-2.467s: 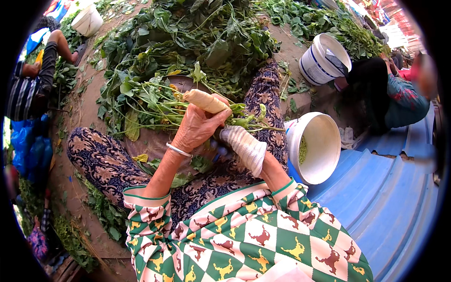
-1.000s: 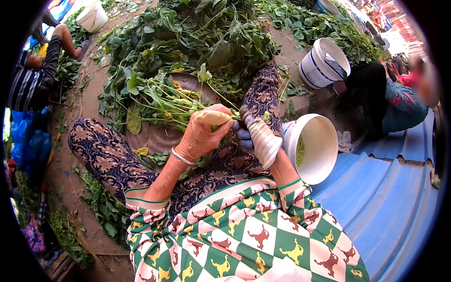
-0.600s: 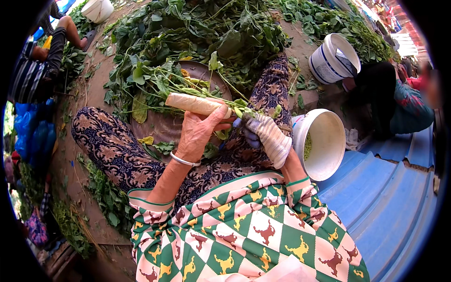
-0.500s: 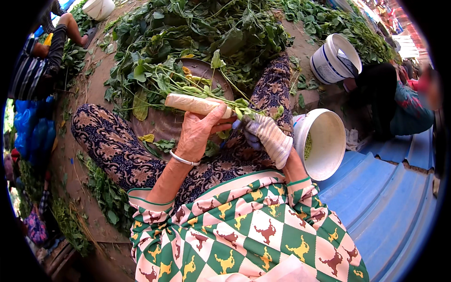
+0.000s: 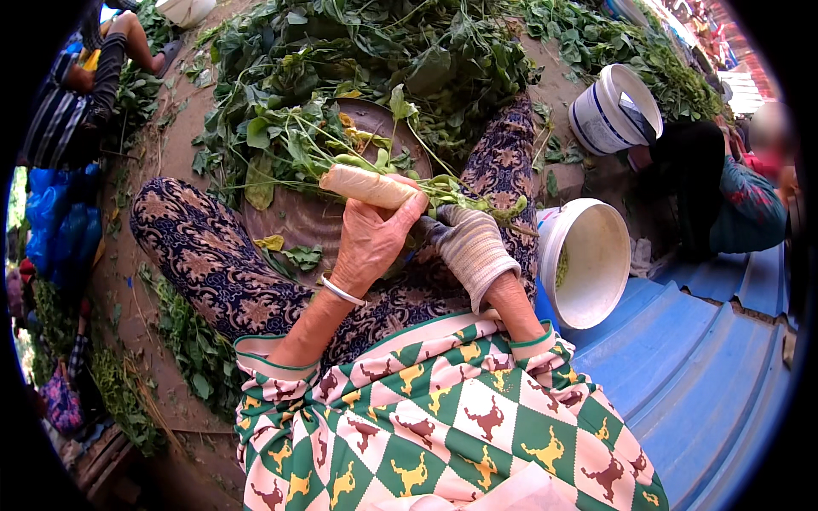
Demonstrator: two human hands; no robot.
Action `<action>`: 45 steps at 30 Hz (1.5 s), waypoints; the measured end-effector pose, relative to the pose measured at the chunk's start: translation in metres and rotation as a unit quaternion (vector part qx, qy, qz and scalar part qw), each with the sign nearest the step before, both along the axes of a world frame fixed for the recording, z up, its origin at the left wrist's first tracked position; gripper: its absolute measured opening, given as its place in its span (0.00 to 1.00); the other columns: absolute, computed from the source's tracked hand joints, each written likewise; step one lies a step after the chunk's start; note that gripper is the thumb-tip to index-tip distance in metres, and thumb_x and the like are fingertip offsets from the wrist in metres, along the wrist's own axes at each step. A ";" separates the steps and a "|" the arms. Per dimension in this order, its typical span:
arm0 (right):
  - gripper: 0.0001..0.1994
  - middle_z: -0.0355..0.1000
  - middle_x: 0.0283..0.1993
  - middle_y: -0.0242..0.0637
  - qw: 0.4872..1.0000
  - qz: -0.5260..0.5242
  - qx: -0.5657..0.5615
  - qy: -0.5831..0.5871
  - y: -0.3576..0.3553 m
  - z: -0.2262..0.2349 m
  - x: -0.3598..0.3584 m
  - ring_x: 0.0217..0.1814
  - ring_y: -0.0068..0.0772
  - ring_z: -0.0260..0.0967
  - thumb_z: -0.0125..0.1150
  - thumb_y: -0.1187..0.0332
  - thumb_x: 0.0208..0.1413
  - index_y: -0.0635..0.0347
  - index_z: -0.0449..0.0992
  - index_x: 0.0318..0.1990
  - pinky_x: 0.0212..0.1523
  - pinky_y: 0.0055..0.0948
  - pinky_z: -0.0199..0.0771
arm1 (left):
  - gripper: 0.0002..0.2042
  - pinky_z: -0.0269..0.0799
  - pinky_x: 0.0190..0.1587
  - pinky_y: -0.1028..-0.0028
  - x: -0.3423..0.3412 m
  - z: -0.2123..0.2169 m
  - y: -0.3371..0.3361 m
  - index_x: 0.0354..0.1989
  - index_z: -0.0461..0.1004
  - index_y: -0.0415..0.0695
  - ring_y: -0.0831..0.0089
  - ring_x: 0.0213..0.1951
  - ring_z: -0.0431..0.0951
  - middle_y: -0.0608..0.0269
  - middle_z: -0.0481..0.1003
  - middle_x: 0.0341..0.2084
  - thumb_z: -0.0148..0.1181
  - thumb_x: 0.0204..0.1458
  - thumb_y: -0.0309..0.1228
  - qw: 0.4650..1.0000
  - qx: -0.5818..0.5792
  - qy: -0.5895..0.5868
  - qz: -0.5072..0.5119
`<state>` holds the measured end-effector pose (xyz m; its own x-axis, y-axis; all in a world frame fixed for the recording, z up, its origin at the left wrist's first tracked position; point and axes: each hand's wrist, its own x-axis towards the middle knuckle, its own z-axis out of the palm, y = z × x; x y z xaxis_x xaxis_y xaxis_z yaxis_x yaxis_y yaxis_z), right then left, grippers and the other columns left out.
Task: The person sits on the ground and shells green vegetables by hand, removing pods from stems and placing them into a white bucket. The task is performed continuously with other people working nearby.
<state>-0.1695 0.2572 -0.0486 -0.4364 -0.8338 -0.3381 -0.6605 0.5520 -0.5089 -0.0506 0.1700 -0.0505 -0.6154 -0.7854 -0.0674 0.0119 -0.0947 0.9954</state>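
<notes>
My bare left hand (image 5: pixel 371 243) is closed around a smooth, cream-coloured cylinder (image 5: pixel 362 185) whose exact kind I cannot make out. Leafy green bean stalks (image 5: pixel 447 189) with pods run behind and beyond the cylinder. My right hand (image 5: pixel 473 247), in a pale knitted glove with dark fingertips, is closed at the stalks' near end, right beside the left fingers. Its fingertips are partly hidden, so exactly what they pinch does not show. Under both hands, between my bent legs, lies a round brown tray (image 5: pixel 285 223) with yellowed leaves on it.
A large heap of leafy stalks (image 5: pixel 366 51) rises beyond the tray. On my right, a tilted white bucket (image 5: pixel 607 285) holds some green pods beside a blue corrugated sheet (image 5: pixel 682 366). Another white bucket (image 5: pixel 590 123) stands farther back near a seated person (image 5: pixel 741 204). Another person (image 5: pixel 64 111) sits far left.
Both hands have shifted slightly right with the cylinder and stalks. My right hand has turned, its gloved back now facing up more, and more pods show above the cylinder.
</notes>
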 end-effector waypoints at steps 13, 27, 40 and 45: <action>0.14 0.71 0.27 0.54 0.996 -0.020 -0.042 0.074 0.006 -0.019 0.011 0.32 0.55 0.70 0.49 0.60 0.54 0.64 0.73 0.35 0.34 0.46 0.70 | 0.07 0.69 0.28 0.74 -0.013 -0.003 0.014 0.34 0.68 0.37 0.65 0.25 0.76 0.54 0.73 0.22 0.58 0.47 0.22 0.983 -0.178 -0.049 0.000; 0.16 0.60 0.17 0.25 0.862 -0.160 -0.095 -0.472 -0.001 0.005 -0.009 0.15 0.16 0.52 0.49 0.56 0.59 0.60 0.73 0.35 0.14 0.19 0.52 | 0.03 0.68 0.34 0.81 -0.001 0.007 -0.009 0.34 0.72 0.41 0.84 0.29 0.70 0.70 0.72 0.25 0.57 0.52 0.23 0.998 -0.015 0.055 -0.021; 0.13 0.66 0.17 0.28 0.890 -0.139 -0.039 -0.432 -0.003 0.004 -0.014 0.14 0.19 0.61 0.42 0.65 0.60 0.58 0.75 0.33 0.14 0.18 0.61 | 0.06 0.76 0.36 0.79 0.025 0.018 -0.016 0.38 0.71 0.38 0.74 0.35 0.78 0.60 0.77 0.30 0.56 0.53 0.24 0.997 0.046 0.054 -0.013; 0.13 0.68 0.17 0.30 0.927 -0.041 -0.062 -0.369 0.003 -0.017 -0.015 0.14 0.20 0.62 0.43 0.64 0.60 0.57 0.75 0.34 0.13 0.19 0.61 | 0.06 0.76 0.38 0.77 0.028 0.035 -0.035 0.39 0.71 0.38 0.71 0.38 0.78 0.56 0.77 0.33 0.54 0.55 0.26 0.998 -0.032 0.043 0.037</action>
<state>-0.1843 0.2604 -0.0653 -0.1879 -0.8609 -0.4728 -0.0668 0.4914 -0.8684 -0.0222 0.1349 -0.0153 -0.5569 -0.8299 0.0345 0.1015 -0.0267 0.9945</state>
